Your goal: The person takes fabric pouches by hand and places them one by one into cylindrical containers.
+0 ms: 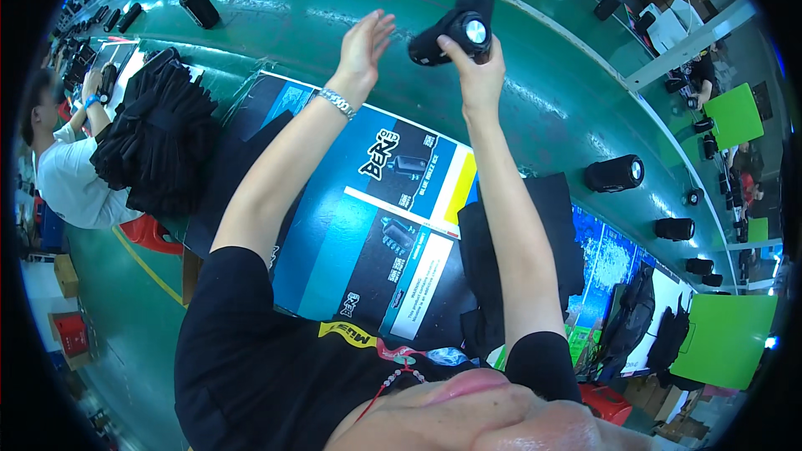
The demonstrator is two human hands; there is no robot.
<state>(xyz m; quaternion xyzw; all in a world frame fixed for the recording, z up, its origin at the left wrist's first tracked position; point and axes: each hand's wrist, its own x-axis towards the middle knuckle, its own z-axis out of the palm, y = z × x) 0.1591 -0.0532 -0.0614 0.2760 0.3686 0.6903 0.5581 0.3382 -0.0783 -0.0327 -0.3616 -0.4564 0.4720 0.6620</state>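
Over the green belt at the far side, my right hand (pixel 482 75) grips a black cylindrical portable speaker (pixel 430 43), thumb and fingers about its end with the round silver disc. A dark flat piece sticks up behind it; I cannot tell whether it belongs to the speaker. To the left, apart from the speaker, my left hand (pixel 365 48) is raised with fingers stretched out and nothing in it. A metal bracelet (pixel 337 103) circles that wrist. Beneath my forearms lies a printed board (pixel 326 225) in blue, black and white.
Black cloth lies beside my right forearm (pixel 522 238); a large bundle of black pouches (pixel 154 138) stands at left, near a seated person (pixel 75 171). More speakers stand on the belt (pixel 276 17), including one at right (pixel 614 174). Green panels (pixel 725 342) are farther right.
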